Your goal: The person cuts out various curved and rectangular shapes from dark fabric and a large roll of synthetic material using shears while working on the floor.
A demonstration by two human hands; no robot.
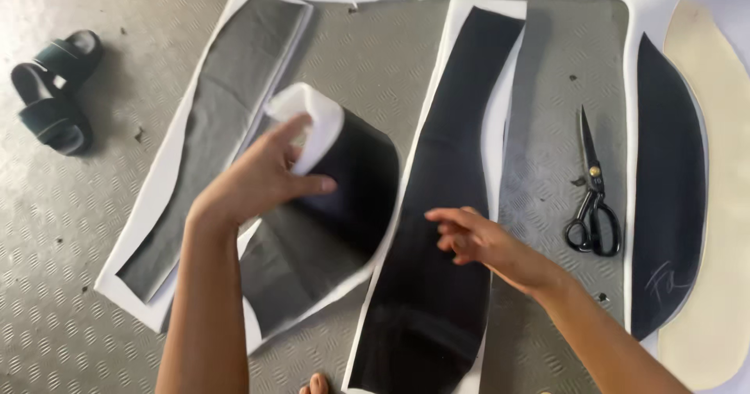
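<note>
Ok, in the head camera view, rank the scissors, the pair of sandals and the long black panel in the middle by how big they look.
Largest to smallest:
1. long black panel, by far the biggest, running nearly top to bottom of the view.
2 and 3. scissors and pair of sandals look about alike; the scissors are longer but thin, the sandals bulkier, so I won't rank them.

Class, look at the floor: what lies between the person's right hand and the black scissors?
In the head view, only bare patterned metal floor lies between the right hand and the scissors, past the white edge of the long black panel.
</note>
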